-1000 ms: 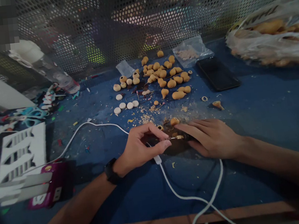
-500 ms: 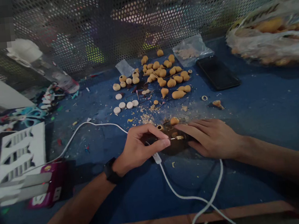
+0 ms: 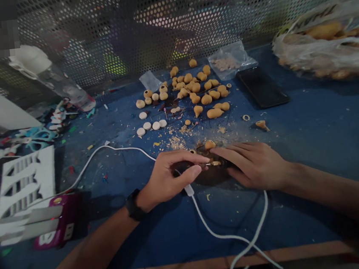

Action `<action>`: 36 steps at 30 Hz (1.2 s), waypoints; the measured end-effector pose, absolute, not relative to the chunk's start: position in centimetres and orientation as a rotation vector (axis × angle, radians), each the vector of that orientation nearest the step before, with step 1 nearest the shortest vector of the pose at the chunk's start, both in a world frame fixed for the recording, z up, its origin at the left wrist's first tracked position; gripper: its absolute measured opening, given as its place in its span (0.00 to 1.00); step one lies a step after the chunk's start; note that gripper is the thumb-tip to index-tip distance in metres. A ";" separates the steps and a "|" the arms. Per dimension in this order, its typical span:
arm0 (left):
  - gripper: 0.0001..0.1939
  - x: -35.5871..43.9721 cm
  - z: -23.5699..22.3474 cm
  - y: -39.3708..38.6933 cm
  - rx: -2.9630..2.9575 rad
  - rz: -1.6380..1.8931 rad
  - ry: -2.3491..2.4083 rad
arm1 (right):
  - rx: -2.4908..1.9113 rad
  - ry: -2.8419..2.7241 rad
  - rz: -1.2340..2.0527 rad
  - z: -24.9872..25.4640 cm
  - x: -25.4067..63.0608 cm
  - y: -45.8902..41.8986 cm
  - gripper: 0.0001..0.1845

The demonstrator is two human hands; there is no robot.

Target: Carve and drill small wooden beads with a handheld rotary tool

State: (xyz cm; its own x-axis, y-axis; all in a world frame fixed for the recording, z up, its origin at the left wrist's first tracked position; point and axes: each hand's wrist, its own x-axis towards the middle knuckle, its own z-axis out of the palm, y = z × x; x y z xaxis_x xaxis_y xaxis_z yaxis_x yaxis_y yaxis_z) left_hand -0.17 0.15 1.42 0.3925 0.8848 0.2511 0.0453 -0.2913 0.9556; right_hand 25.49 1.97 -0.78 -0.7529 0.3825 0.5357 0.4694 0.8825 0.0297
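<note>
Perforated screen [image 3: 156,38] stands behind the blue table [image 3: 323,158]. From head view, the right hand [image 3: 260,166] is closed around a brass-ended tool [image 3: 215,163], apparently to steady it between both hands; the left hand [image 3: 167,176] nearly closes its pinch at the tip, whether gripping I cannot tell.

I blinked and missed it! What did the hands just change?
The left hand moved its index fingertip right, along the slim dark tool with brass-coloured metal tip; its thumb eased slightly left. The right hand stayed on the tool; the rounded tan gourds stayed put.
</note>
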 end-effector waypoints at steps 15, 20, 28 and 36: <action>0.01 -0.1 1.2 0.6 1.918 1.250 0.930 | -0.693 -2.509 -0.182 -1.1 25.7 2.1 0.16; 0.01 -0.2 1.1 0.6 1.913 1.243 0.920 | -0.712 -2.505 -0.166 -1.4 25.7 2.1 0.17; 0.03 -0.4 1.3 0.8 1.970 1.165 0.846 | -0.684 -2.522 -0.163 -1.1 25.7 2.1 0.16; 0.06 -0.7 1.6 1.1 1.992 1.075 0.831 | -0.710 -2.536 -0.110 -1.3 25.8 2.0 0.19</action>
